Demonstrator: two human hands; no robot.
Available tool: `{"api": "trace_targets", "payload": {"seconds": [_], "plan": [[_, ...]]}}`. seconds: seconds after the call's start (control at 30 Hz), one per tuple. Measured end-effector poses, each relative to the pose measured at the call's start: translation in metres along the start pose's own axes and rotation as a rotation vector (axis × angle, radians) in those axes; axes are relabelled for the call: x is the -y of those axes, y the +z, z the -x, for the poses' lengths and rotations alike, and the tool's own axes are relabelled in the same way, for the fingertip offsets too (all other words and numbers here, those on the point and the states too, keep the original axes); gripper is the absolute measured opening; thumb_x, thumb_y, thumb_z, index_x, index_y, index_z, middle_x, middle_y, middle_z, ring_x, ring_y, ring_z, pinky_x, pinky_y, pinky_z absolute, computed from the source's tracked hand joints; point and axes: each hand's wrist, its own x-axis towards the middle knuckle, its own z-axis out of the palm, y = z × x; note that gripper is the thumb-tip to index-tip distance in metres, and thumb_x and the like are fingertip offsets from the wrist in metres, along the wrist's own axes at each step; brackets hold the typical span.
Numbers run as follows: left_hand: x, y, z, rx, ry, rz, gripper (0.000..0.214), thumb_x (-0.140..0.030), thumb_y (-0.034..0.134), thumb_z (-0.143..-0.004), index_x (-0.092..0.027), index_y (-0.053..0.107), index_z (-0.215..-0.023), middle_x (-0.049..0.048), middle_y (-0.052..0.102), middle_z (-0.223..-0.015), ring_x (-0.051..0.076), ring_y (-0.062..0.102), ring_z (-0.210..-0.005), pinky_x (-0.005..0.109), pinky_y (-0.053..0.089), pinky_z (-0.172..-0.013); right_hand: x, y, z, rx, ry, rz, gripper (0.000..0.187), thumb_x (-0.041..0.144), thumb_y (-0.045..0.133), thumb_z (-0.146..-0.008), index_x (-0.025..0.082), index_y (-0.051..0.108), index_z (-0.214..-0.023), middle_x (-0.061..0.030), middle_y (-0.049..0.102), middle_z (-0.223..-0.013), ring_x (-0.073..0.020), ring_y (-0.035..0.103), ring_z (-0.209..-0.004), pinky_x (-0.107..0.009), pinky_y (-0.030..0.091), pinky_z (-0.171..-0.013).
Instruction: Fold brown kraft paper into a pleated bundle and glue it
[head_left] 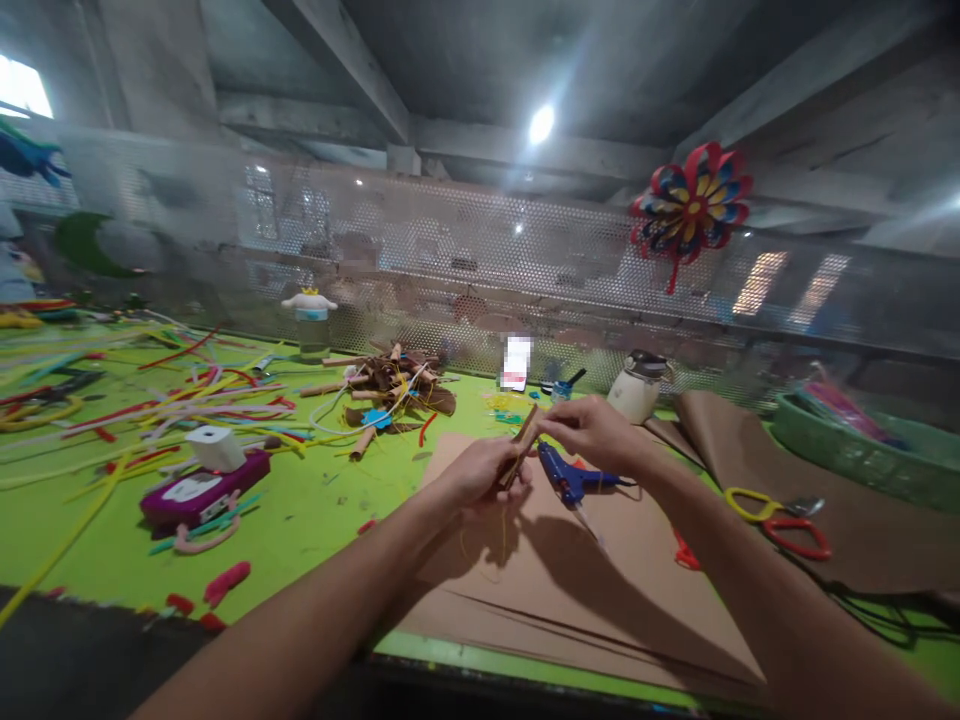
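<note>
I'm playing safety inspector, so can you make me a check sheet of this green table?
Surface: bright-green tabletop, flat tan sheets on it.
Job's things: slim brown stick-like piece, held; blue plastic glue gun on the sheets.
Clutter: colourful fuzzy stems, messy brown roll pile, purple rectangular box, yellow-and-red-handled metal scissors.
Hands: left hand grips the brown piece; right hand near its top, contact unclear.
Cables: thin black cords at right.
Surroundings: grey perforated metal screen, red-rimmed flower decoration.

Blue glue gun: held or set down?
Set down: the gun lies on the brown sheet; left hand holds a brown piece, right hand is at its tip.
</note>
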Motion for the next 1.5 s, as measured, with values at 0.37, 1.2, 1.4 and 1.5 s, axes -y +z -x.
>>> {"api": "trace_targets", "payload": {"seconds": [0.37, 1.2, 1.4, 1.5], "plan": [[0.010, 0.010, -0.001, -0.021, -0.043, -0.098, 0.022, -0.033, 0.043, -0.081, -0.014, 0.051, -0.090, -0.0016, 0.053, -0.054, 0.005, 0.035, -0.034, 0.018, 0.016, -0.035, -0.032, 0.021, 0.008, -0.190, 0.166, 0.148, 0.038, 0.038, 0.050, -0.081, 0.017, 0.053, -0.050, 0.0004, 0.047, -0.048, -0.0098, 0.037, -0.048, -0.025, 0.025, -0.048], [0.023, 0.009, -0.003, 0.103, -0.035, -0.185, 0.028, -0.045, 0.045, -0.086, -0.019, 0.051, -0.094, -0.0077, 0.036, -0.048, 0.006, 0.029, -0.036, 0.018, 0.026, -0.038, -0.057, 0.029, 0.014, -0.230, 0.332, -0.471, 0.032, 0.045, 0.059, -0.071, 0.016, 0.050, -0.059, 0.0037, 0.046, -0.054, -0.0086, 0.040, -0.051, -0.023, 0.033, -0.052], [0.036, 0.007, -0.006, 0.143, 0.011, -0.112, 0.028, -0.044, 0.042, -0.086, -0.017, 0.047, -0.089, 0.0021, 0.056, -0.054, 0.017, 0.057, -0.049, 0.026, 0.043, -0.048, -0.066, 0.045, 0.014, -0.202, 0.423, -0.649, 0.035, 0.049, 0.060, -0.069, 0.016, 0.051, -0.060, 0.0061, 0.042, -0.046, -0.0072, 0.035, -0.043, -0.022, 0.028, -0.045], [0.035, 0.011, -0.005, 0.112, 0.033, -0.069, 0.029, -0.046, 0.043, -0.085, -0.017, 0.046, -0.090, 0.0055, 0.061, -0.059, 0.019, 0.059, -0.054, 0.030, 0.047, -0.050, -0.073, 0.051, 0.014, -0.229, 0.442, -0.569, 0.032, 0.046, 0.056, -0.072, 0.015, 0.056, -0.064, 0.0006, 0.054, -0.055, -0.0119, 0.048, -0.051, -0.026, 0.037, -0.053]]}}
